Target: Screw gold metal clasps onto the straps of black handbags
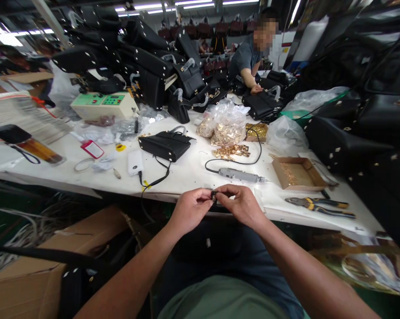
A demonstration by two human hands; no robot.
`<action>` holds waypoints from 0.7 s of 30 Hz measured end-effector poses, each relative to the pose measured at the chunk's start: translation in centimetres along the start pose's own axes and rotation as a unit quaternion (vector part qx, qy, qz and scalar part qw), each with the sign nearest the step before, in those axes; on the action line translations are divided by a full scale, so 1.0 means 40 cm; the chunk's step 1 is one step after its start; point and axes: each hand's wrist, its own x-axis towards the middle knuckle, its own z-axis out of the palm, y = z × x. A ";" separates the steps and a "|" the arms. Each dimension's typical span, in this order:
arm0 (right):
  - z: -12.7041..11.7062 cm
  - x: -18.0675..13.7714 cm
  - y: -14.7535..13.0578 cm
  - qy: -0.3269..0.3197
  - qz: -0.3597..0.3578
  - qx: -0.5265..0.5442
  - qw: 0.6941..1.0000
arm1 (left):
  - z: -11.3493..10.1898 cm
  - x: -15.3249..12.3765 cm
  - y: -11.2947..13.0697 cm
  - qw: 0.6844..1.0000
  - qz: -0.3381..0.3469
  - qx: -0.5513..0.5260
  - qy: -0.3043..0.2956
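Note:
At the front edge of the white table, my left hand (193, 208) and my right hand (241, 201) meet with their fingertips pinched together. Between them is a small dark piece with a shiny metal part (214, 196); its exact kind is too small to make out. Both hands are closed on it from either side. Below my hands a black item with a pale stud (208, 242) rests on my lap, mostly in shadow. Just beyond my right hand lies a grey electric screwdriver (241, 174) with its black cord.
Pliers (319, 206) and a cardboard tray (299, 173) of small metal parts lie to the right. Gold hardware (231, 151), a black handbag (166, 144) and a white power bank (135, 163) are on the table. A co-worker (246, 60) handles a bag across it. Black bags are piled behind.

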 end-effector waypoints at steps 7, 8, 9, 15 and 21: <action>-0.003 -0.020 -0.013 0.009 -0.036 -0.017 0.999 | 0.001 -0.018 0.034 0.999 0.005 0.043 0.002; -0.005 -0.022 -0.016 0.003 -0.037 -0.018 0.999 | 0.002 -0.019 0.037 0.999 0.005 0.046 0.003; -0.007 -0.024 -0.018 -0.001 -0.037 -0.016 0.999 | 0.004 -0.020 0.040 0.999 0.002 0.048 0.005; -0.017 -0.028 -0.018 0.010 0.011 0.044 0.999 | 0.018 -0.027 0.056 0.997 -0.005 0.073 0.022; -0.014 -0.025 -0.016 0.021 0.032 0.075 0.996 | 0.023 -0.031 0.064 0.997 -0.013 0.073 0.017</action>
